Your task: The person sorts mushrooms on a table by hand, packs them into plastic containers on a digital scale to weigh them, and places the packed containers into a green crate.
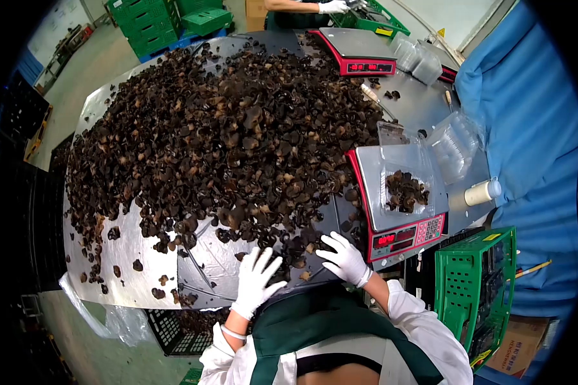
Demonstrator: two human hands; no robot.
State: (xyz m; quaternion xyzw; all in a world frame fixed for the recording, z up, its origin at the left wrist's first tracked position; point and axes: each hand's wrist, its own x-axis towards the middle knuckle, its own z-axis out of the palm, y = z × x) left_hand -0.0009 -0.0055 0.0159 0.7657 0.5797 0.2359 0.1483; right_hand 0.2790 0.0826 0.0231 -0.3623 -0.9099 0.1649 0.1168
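Note:
My left hand (257, 282), in a white glove, is at the near edge of the metal table with its fingers spread. My right hand (345, 260), gloved too, has its fingers apart just left of the red scale (404, 239). Between and beyond both hands lie dark wood ear mushrooms (237, 128), heaped across most of the table. A few pieces lie close to the fingertips, and I see nothing held. On the scale's plate is an open clear plastic tray (395, 163) with a small portion of mushrooms (406, 191) in it.
A second red scale (366, 51) stands at the far side beside stacked clear trays (424, 63). More trays (457, 144) and a white bottle (483, 192) are at right. A green crate (456, 282) stands by my right. A person's gloved hand (334, 7) works at the far end.

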